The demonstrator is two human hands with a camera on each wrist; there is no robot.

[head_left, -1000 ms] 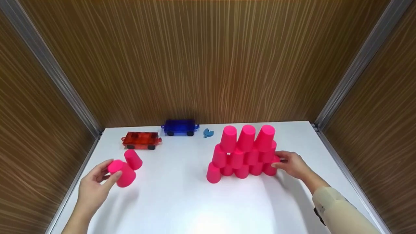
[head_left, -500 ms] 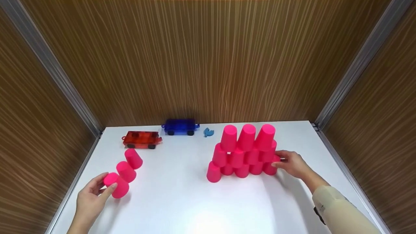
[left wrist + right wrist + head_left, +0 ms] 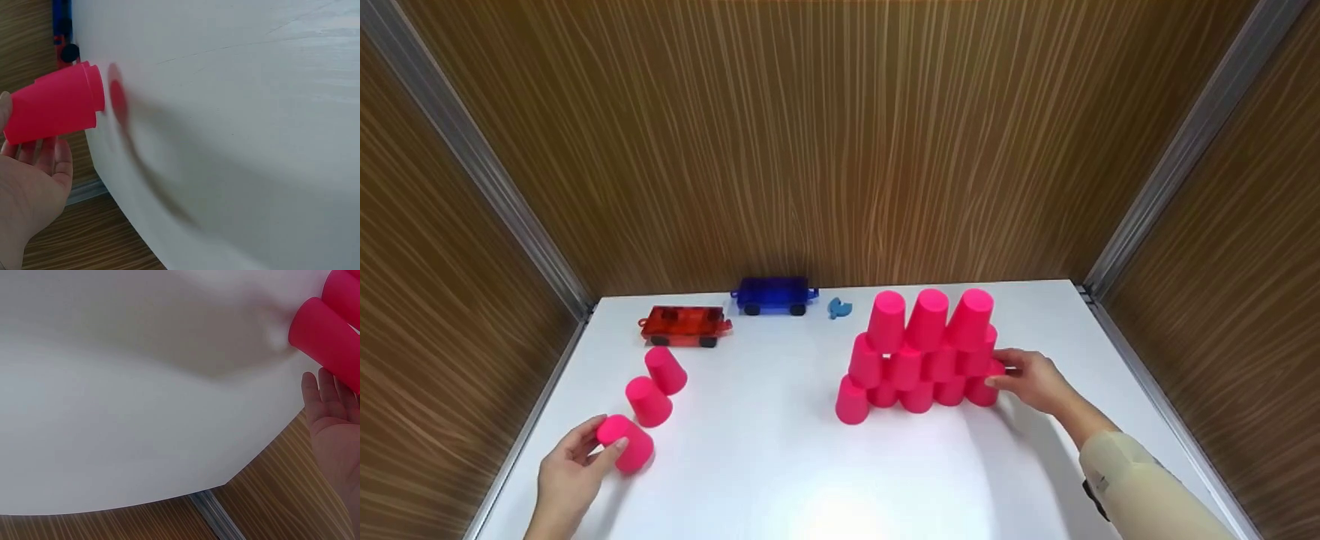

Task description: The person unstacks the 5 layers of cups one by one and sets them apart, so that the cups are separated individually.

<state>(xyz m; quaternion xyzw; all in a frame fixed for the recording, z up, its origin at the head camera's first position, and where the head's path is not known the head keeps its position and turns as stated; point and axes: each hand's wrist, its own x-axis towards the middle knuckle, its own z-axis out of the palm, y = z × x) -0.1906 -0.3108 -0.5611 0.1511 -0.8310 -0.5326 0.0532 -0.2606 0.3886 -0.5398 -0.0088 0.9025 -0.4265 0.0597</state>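
Observation:
My left hand holds an upside-down pink cup between thumb and fingers, at the front left. In the left wrist view this cup hangs just off the white surface, apart from its shadow. Two more upside-down pink cups stand in a slanting line behind it. On the right, several upside-down pink cups form a three-level stack, with three cups on top. My right hand grips the bottom-row cup at the stack's right end, thumb in front; the right wrist view hides the thumb.
A see-through red toy car base lies behind the left cups. A blue one and a small light-blue piece sit along the back of the white table. Wood-patterned walls stand around it.
My left hand has set down one cup in line and moved toward the front with another, lowering it. My right hand and the stack have stayed in place.

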